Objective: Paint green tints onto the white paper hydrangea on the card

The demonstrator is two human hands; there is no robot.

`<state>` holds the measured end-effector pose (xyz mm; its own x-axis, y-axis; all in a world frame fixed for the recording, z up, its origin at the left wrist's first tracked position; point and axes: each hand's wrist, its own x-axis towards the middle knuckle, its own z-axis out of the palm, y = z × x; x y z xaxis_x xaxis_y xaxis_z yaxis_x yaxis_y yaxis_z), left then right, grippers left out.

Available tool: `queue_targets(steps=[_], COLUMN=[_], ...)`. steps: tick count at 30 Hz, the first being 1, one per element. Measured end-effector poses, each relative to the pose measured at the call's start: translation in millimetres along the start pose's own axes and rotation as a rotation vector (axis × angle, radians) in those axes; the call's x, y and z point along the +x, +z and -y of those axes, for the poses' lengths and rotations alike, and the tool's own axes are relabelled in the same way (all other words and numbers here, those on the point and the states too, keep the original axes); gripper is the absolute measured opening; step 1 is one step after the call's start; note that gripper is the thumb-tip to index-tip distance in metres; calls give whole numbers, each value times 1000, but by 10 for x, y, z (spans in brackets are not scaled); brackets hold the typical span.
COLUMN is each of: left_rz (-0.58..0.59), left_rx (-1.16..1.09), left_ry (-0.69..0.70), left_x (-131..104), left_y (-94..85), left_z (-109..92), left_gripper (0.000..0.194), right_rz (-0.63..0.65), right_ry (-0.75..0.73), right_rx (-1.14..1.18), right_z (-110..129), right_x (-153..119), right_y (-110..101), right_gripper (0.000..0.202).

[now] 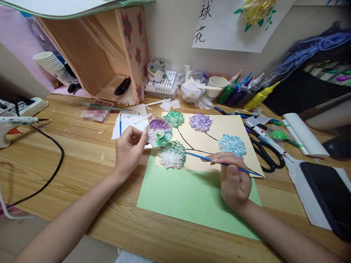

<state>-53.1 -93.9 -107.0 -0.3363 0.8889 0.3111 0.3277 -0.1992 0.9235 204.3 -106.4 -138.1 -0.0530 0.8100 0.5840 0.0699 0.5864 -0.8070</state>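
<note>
Evidently a colouring step is in hand, judging by the half-green bloom under the brush. Nearest, the right hand (236, 182) pinches a slim blue paintbrush (197, 156) between thumb and fingers, over a smooth, pale green sheet (178, 193) lying flat on the wood-grained desk (90, 160). The left hand (130, 148), thumb against curled fingers, nips the edge of a scalloped palette (152, 137); its glossy round wells are smeared with purple and green.

Just beyond the green sheet's bare part, the near-left bloom (172, 155) sits at the corner of a cream sheet (203, 140), reaching slightly past its edge. It is a shaggy dome of ruffled, paper-like tufts, deep green on the far side and white on the near. The brush tip is at its right side; whether bristle meets tuft is too small to tell. I'd judge that the white fringe calls for a light, dabbing touch, so the stiff little points aren't crushed, with the palette kept level close by.

Farther up the cream sheet are a blue bloom (232, 145), a purple bloom (200, 121) and a green bloom (174, 118), with thin black curved stems between. Behind them stand plastic nozzle-topped bottles, including a yellow bottle (257, 99), and a paper cup (218, 83).
</note>
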Motion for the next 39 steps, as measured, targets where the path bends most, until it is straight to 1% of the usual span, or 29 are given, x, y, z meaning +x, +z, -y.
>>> queue_targets(steps=[3, 6, 11, 16, 18, 23, 28, 31, 36, 37, 39], left_rz=[-34, -54, -52, -53, -56, -55, -55, -59, -50, -48, -51], left_rx=[8, 26, 45, 33, 33, 37, 29, 27, 8, 9, 15], left_ry=[15, 20, 43, 52, 62, 62, 59, 59, 55, 56, 57], left_x=[33, 44, 29, 26, 27, 26, 24, 26, 22, 21, 17], left_y=[-25, -30, -29, -30, -28, -25, -23, -19, -23, -24, -24], left_z=[-4, -11, -19, -21, -25, -32, -30, -28, -26, -28, -32], left_gripper=[22, 22, 21, 20, 20, 20, 23, 24, 22, 21, 21], right_rz=[-51, -25, 17, -57, -63, 64, 17, 75, 207, 216, 194], right_ry=[42, -4, -65, -75, -94, -147, -179, -193, -287, -287, -270], right_rx=[-17, -23, -76, -86, -91, -146, -219, -258, -257, -257, -263], right_z=[5, 5, -7, -13, -10, -9, -3, -1, -4, -2, 1], right_x=[4, 5, 6, 3, -2, -18, -50, -74, -77, -73, -67], right_y=[1, -3, 1, 0, -5, -18, -62, -93, -102, -102, -105], right_gripper=[25, 25, 27, 26, 27, 26, 25, 27, 25, 25, 24])
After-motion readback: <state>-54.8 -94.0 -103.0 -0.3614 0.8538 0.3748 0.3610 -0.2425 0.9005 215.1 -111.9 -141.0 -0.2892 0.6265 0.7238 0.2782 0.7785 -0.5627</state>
